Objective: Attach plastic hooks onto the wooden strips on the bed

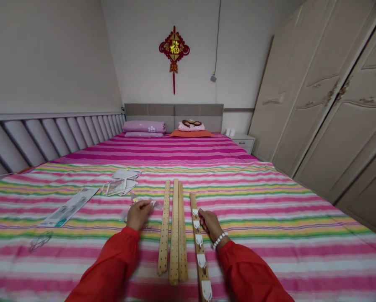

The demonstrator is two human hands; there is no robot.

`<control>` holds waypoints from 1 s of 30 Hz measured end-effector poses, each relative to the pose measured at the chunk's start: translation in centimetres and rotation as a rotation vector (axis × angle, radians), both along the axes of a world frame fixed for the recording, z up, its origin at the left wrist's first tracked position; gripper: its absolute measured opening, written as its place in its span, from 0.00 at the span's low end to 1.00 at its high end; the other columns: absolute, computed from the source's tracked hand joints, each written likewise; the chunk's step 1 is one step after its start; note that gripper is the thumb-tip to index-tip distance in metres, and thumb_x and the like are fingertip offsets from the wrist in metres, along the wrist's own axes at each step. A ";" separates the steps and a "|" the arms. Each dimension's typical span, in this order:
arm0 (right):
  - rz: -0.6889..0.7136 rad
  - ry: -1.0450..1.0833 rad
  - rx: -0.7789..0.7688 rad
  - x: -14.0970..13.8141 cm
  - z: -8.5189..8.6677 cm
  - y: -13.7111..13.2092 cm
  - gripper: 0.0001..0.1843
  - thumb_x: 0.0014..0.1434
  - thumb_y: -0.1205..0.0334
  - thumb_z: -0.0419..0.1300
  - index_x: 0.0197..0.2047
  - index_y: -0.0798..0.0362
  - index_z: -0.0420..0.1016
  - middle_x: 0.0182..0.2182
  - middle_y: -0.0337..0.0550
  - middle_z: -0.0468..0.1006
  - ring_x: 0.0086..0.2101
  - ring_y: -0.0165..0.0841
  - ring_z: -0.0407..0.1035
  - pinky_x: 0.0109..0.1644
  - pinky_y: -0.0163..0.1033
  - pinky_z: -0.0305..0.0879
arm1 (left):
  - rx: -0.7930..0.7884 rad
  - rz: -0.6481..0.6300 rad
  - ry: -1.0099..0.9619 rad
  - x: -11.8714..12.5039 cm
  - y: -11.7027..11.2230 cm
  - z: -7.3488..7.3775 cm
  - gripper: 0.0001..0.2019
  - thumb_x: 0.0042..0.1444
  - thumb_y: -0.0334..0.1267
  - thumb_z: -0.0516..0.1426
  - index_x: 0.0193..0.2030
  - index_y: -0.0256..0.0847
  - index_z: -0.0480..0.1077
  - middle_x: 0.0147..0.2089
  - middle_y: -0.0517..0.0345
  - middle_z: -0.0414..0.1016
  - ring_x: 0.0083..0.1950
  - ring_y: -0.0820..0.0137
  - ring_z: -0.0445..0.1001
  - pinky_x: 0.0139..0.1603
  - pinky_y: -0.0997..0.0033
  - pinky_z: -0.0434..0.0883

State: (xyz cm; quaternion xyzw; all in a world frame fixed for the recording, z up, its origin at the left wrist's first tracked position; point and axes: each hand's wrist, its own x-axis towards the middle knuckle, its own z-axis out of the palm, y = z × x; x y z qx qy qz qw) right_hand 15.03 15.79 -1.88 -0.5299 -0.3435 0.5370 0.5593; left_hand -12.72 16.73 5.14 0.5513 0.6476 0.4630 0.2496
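Observation:
My left hand is closed in a pinch over small clear and white plastic bits on the bed; what sits between the fingertips is too small to make out. My right hand is curled against the right edge of a narrow wooden strip, its fingertips beside the topmost white hook. Several white hooks run in a row down this strip. Between my hands lie three more wooden strips: a left one with holes, a middle one and a right one touching the middle one.
On the striped bedsheet, left of my hands, lie a flat hook package, several clear-and-white packets and a thin wire loop. Pillows rest at the headboard. A wardrobe stands along the right.

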 end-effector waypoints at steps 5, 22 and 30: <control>0.012 0.042 0.008 0.2 -0.1 0.0 0.19 0.43 0.49 0.64 0.17 0.52 0.61 0.07 0.29 0.62 0.08 0.19 0.46 0.12 0.30 0.35 | -0.184 0.013 -0.809 1.4 -0.9 1.0 0.09 0.42 0.32 0.65 0.33 0.37 0.74 0.29 0.59 0.77 0.30 0.76 0.74 0.32 0.80 0.71; 0.091 0.043 0.104 0.4 4.1 1.4 0.16 0.40 0.52 0.69 0.24 0.56 0.73 0.11 0.33 0.69 0.12 0.23 0.59 0.16 0.29 0.52 | -0.455 -0.256 -0.885 12.3 1.3 -0.1 0.10 0.43 0.32 0.66 0.31 0.36 0.71 0.27 0.56 0.76 0.29 0.76 0.76 0.34 0.78 0.73; 0.014 0.076 0.093 -0.1 3.7 3.5 0.10 0.36 0.62 0.69 0.20 0.57 0.73 0.13 0.37 0.73 0.16 0.26 0.66 0.19 0.31 0.63 | -0.394 -0.254 -0.715 15.0 3.8 -1.9 0.09 0.41 0.33 0.65 0.28 0.35 0.70 0.22 0.60 0.72 0.26 0.76 0.73 0.37 0.73 0.73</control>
